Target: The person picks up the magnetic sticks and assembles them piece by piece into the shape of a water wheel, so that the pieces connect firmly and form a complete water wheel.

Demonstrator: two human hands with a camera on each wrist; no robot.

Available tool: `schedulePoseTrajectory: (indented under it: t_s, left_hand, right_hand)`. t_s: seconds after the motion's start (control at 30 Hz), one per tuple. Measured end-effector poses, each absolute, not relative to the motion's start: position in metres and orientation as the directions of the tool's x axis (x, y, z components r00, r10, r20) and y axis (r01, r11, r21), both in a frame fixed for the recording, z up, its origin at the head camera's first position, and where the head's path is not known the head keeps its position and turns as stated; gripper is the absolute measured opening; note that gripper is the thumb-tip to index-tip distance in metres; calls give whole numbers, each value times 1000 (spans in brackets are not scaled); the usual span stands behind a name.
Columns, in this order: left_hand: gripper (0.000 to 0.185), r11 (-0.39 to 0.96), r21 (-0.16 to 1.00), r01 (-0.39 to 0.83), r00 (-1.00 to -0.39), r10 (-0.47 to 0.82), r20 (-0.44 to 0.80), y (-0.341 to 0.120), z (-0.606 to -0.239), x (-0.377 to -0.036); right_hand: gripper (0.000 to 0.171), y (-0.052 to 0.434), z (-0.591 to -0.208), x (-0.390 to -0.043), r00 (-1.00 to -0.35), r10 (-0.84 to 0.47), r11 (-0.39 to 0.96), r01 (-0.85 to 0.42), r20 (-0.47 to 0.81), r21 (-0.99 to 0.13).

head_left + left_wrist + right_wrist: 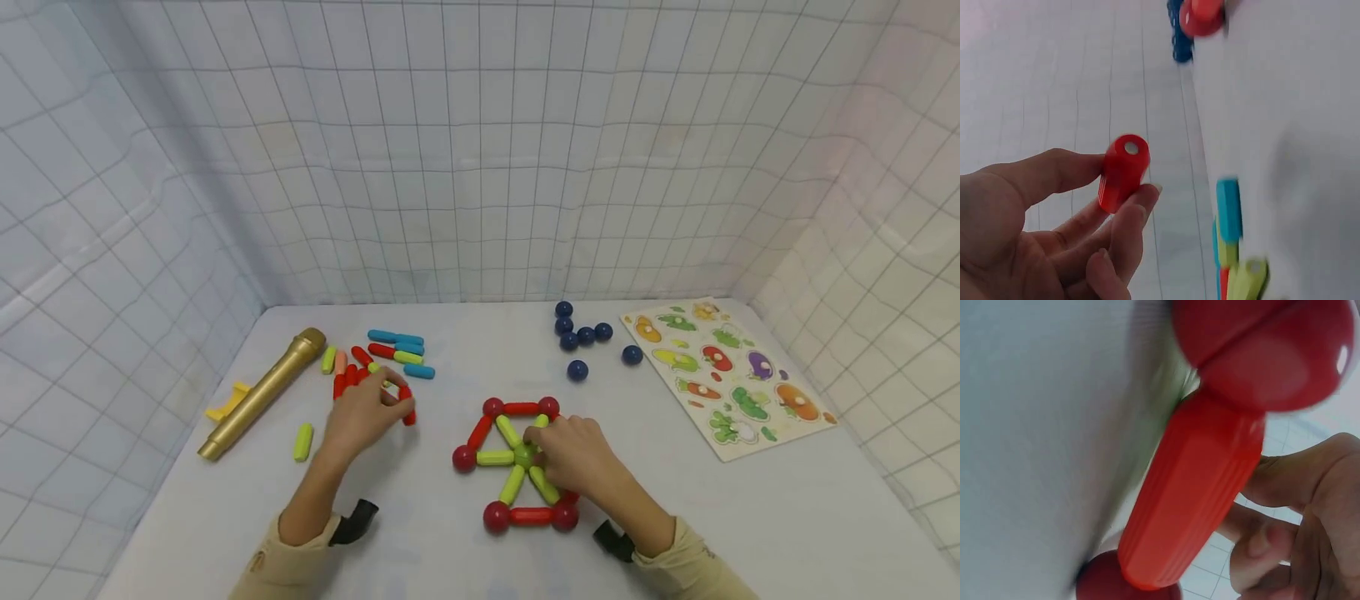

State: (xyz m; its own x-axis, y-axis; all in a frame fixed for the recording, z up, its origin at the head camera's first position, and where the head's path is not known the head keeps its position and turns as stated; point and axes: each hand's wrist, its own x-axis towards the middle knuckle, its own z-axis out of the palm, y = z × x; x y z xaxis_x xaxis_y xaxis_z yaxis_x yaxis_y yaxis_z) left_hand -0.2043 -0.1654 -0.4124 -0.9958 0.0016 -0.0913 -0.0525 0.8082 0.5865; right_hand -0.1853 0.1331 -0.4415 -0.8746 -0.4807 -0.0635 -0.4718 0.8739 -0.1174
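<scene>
White table (750, 517), left hand (363, 417) pinching red rod (1122, 172), right hand (573, 454) grip unclear

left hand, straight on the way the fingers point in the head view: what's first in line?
The left hand, pinching a red stick, points up and right. Just beyond its fingertips lies the pile of loose sticks, likely a blue stick first. Height above the table is unclear, so it might pass over them.

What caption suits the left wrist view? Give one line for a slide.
Left hand pinches a red stick between thumb and fingers above the white table.
</scene>
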Motion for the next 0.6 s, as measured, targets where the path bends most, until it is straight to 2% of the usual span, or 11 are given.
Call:
schedulePoseTrajectory:
  t_s: [0.1, 0.23, 0.6]
  left_hand:
    - [29, 774, 633, -13, -988, 87, -126, -131, -421, -194]
    - [23, 778, 628, 22, -978, 146, -146, -104, -437, -184]
    - [21, 760, 647, 57, -960, 220, -175, -95, -447, -180]
  right_hand:
    - [30, 134, -441, -185, -883, -465, 882, -456, -68, -115]
    - [29, 134, -442, -184, -881, -469, 880, -462, -56, -109]
    - [25, 133, -441, -184, -875, -482, 873, -474, -46, -115]
